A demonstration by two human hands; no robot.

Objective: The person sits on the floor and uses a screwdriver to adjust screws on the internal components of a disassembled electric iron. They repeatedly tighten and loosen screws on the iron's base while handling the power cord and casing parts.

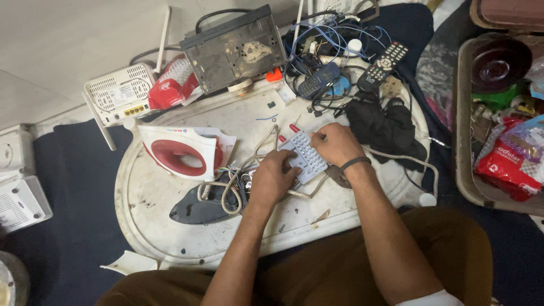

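White remote [306, 157] gripped in 2 hands, lower end hidden

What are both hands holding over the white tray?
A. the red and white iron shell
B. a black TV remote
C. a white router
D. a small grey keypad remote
D: the left hand and right hand both grip the small grey keypad remote.
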